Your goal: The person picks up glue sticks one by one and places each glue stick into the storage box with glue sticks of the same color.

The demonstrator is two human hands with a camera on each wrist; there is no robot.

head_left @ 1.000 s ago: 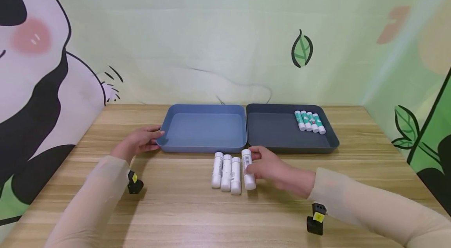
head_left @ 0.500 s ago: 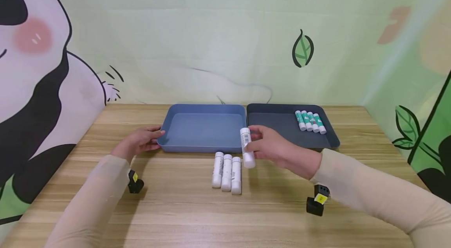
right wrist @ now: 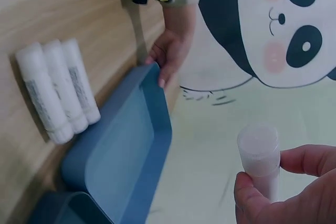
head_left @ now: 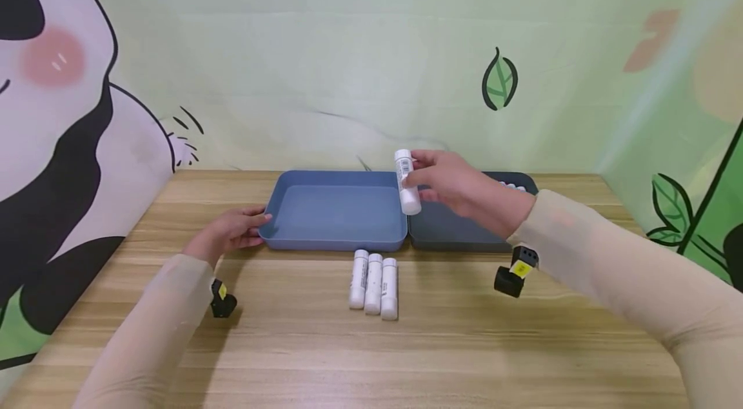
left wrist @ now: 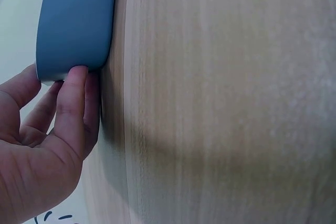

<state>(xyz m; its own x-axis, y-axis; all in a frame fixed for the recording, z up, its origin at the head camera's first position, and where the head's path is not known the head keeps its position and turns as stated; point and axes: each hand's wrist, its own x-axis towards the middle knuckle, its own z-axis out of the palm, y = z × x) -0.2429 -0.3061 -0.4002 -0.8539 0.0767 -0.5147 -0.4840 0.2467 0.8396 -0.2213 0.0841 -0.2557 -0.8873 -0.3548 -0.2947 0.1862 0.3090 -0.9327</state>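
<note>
My right hand [head_left: 455, 186] pinches a white glue stick [head_left: 404, 167] between thumb and fingers, in the air above where the two trays meet. Its white cap [right wrist: 258, 148] shows close up in the right wrist view. My left hand [head_left: 231, 230] holds the left end of the blue tray [head_left: 331, 246], thumb on the rim and fingertips [left wrist: 77, 72] against the outer wall. Three more white glue sticks [head_left: 373, 285] lie side by side on the table before the blue tray.
A dark grey tray [head_left: 453, 241] adjoins the blue one on the right. My right arm mostly hides the glue sticks [head_left: 513, 187] lying in it; only their tips show. A printed panda wall [head_left: 290, 73] rises behind the wooden table [head_left: 325, 357].
My right hand has lifted one white glue stick off the table, away from the other three, and moved up and away over the trays. The left hand stays at the blue tray.
</note>
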